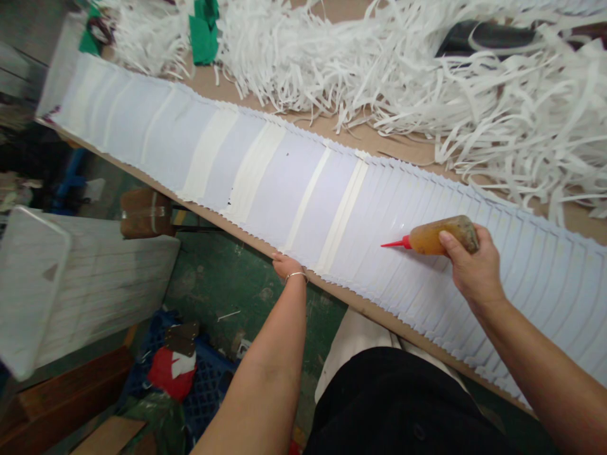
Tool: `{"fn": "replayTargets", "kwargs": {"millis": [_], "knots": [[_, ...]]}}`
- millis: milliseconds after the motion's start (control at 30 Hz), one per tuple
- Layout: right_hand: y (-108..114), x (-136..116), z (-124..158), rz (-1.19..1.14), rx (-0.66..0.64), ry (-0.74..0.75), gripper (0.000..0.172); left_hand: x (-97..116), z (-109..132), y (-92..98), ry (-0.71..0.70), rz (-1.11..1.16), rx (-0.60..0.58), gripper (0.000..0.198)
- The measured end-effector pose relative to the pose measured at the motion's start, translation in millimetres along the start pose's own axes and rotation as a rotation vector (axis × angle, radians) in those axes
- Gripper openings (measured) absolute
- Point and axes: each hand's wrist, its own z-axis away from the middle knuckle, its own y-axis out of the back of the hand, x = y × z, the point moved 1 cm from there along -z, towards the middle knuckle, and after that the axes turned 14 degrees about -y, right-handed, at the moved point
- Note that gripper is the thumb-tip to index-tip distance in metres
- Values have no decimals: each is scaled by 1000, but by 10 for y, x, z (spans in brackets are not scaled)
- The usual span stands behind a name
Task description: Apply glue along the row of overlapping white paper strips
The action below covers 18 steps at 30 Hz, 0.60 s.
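Observation:
My right hand (474, 265) is closed around a squeeze bottle (439, 236) of amber liquid, which looks like glue. Its red pointed nozzle tips left, just over the overlapping pale sheets (379, 208). Those sheets run in a long fanned row along the table, with cream bands between bluish-white parts at the left and narrow stepped edges at the right. At the near edge of the brown table (353, 302), my left hand (285, 264) is closed on the rim beside the row, its fingers partly hidden. A thin bracelet circles that wrist.
Shredded white paper strips (294, 57) heap along the far side, with a dark object (488, 38) among them. Green pieces (203, 31) lie at the far left. Below left stand a white panel (85, 284), a taped brown block (146, 213) and a blue crate (203, 392).

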Motion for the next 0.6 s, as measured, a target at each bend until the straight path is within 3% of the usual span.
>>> {"fn": "replayTargets", "kwargs": {"millis": [300, 500, 600], "knots": [[-26, 47, 662, 175, -82, 42, 65, -121, -30, -70, 38, 14, -1, 36], [-51, 159, 841, 217, -155, 126, 65, -158, -45, -91, 47, -2, -4, 35], [-40, 175, 858, 166, -275, 189, 67, -156, -46, -86, 47, -3, -5, 36]]}}
